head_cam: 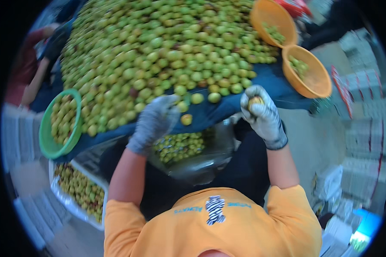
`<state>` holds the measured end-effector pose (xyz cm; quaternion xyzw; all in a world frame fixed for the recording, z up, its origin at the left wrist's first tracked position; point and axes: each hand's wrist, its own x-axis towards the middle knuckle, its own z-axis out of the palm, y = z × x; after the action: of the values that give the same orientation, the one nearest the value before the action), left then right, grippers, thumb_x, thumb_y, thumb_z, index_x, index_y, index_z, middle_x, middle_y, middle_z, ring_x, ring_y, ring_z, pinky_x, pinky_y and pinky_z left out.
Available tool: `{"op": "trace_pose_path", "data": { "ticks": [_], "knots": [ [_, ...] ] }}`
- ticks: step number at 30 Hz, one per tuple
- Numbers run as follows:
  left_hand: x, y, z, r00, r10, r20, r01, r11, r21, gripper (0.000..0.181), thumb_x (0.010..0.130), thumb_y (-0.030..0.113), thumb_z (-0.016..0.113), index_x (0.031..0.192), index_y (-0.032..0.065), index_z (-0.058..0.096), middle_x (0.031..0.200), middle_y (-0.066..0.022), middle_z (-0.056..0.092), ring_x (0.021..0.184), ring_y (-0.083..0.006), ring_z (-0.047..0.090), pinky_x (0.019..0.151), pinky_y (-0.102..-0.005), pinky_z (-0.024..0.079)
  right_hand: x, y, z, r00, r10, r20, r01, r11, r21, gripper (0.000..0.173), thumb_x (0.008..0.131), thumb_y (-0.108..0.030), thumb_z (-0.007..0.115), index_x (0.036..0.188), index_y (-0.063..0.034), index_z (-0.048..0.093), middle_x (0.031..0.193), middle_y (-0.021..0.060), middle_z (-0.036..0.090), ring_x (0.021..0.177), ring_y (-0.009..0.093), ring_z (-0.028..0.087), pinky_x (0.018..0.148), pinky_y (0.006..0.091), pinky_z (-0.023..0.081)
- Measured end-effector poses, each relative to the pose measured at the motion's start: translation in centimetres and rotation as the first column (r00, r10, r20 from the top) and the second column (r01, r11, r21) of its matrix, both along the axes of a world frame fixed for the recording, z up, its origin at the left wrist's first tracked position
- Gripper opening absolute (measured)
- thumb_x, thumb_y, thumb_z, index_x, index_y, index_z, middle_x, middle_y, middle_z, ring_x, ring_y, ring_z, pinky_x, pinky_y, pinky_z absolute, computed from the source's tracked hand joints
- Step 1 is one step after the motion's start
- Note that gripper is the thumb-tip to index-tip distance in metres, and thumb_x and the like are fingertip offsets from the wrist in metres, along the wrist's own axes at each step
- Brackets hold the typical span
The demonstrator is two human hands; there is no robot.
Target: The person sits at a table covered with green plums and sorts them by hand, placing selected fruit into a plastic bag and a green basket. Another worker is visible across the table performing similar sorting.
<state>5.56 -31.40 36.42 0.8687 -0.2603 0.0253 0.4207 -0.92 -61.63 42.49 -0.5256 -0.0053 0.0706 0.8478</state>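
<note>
A large heap of green and reddish round fruits (pixel 167 54) covers the dark blue cloth before me. My left hand (pixel 157 120), in a grey-white glove, is at the heap's near edge; it is blurred, and whether its fingers hold a fruit cannot be told. My right hand (pixel 260 110), gloved too, is closed around a yellowish-red fruit (pixel 255 102) above the cloth's near edge. Between the hands, a single yellow-red fruit (pixel 186 119) lies on the cloth, near the left hand. Below the edge, between my knees, more green fruits (pixel 181 146) lie in a clear plastic liner (pixel 209 163).
A green basket (pixel 45 141) of fruits stands at the left, above a plastic-lined white crate (pixel 104 205) of fruits. Two orange baskets (pixel 273 13) (pixel 318 86) at the right hold some green fruits. Another person (pixel 27 69) is at the far left. Stacked pale boxes (pixel 363 138) stand at the right.
</note>
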Motion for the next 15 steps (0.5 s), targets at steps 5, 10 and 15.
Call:
{"op": "trace_pose_path", "data": {
  "ticks": [5,10,15],
  "knots": [
    [-6.4,-0.9,7.0,0.971,-0.239,0.009,0.240,0.970,-0.043,0.051,0.074,0.028,0.078,0.118,0.0062,0.062,0.107,-0.0161,0.063,0.094,-0.0311,0.063,0.081,-0.0391,0.053,-3.4,10.1,-1.0,0.954,0.262,-0.148,-0.300,0.870,-0.391,0.063,0.084,-0.017,0.068,0.138,-0.0047,0.038,0.111,0.0062,0.054,0.096,0.013,0.052,0.080,0.0275,0.045],
    [-12.7,5.5,6.7,0.998,0.029,0.054,-0.039,0.983,0.180,0.055,0.071,0.033,0.080,0.117,0.0107,0.061,0.101,-0.0149,0.061,0.087,-0.0323,0.063,0.077,-0.0389,0.053,-6.2,16.0,-2.5,0.758,0.622,-0.195,-0.595,0.783,0.181,0.100,0.085,-0.027,0.073,0.156,-0.0101,0.004,0.142,0.0145,0.040,0.128,0.025,0.045,0.107,0.0388,0.040],
    [-18.0,17.8,7.8,0.616,0.772,0.158,-0.769,0.546,0.332,0.048,0.078,0.032,0.079,0.114,0.0070,0.061,0.101,-0.0148,0.062,0.089,-0.0294,0.063,0.080,-0.0383,0.052,-7.6,18.1,-2.7,0.648,0.755,-0.099,-0.761,0.636,-0.132,0.075,0.089,-0.013,0.066,0.152,-0.0114,0.025,0.132,0.0116,0.049,0.116,0.020,0.053,0.100,0.0350,0.046]
  ]
}}
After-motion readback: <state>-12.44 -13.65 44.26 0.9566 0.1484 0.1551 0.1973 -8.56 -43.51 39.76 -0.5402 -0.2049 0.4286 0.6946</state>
